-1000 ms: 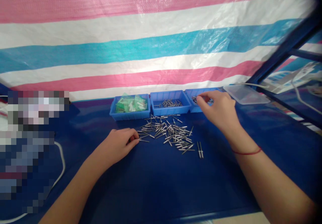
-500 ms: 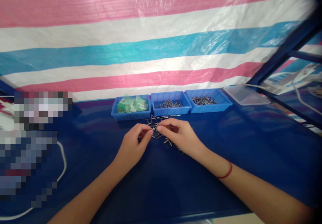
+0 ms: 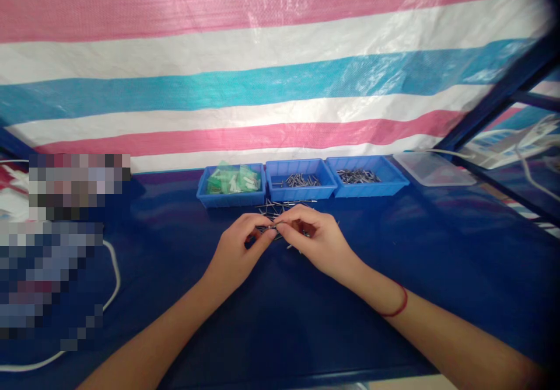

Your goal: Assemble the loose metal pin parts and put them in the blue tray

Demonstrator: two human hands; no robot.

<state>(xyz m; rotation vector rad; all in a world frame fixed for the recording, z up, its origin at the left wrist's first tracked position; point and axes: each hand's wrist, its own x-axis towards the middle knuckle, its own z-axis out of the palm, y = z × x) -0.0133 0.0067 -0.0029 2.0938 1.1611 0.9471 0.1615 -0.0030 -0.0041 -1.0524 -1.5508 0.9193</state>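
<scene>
Head view, left hand (image 3: 245, 241) and right hand (image 3: 319, 235) pinching a rivet (image 3: 275, 226), plain blue bins (image 3: 301, 193)

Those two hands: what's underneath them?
Thin metal pins on the blue table show around the left hand and right hand. The hands cover the rest, so how many pins lie directly beneath can't be seen.

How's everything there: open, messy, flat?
Left hand: curled, grip unclear
Right hand: curled, grip unclear
Thin silver metal rivets: loose, partly hidden
Left blue plastic bin: open, holding green plastic packets
Middle blue plastic bin: open, partly filled
Right blue plastic bin: open, partly filled
Translucent plastic piece: flat
White cable: curved
</scene>
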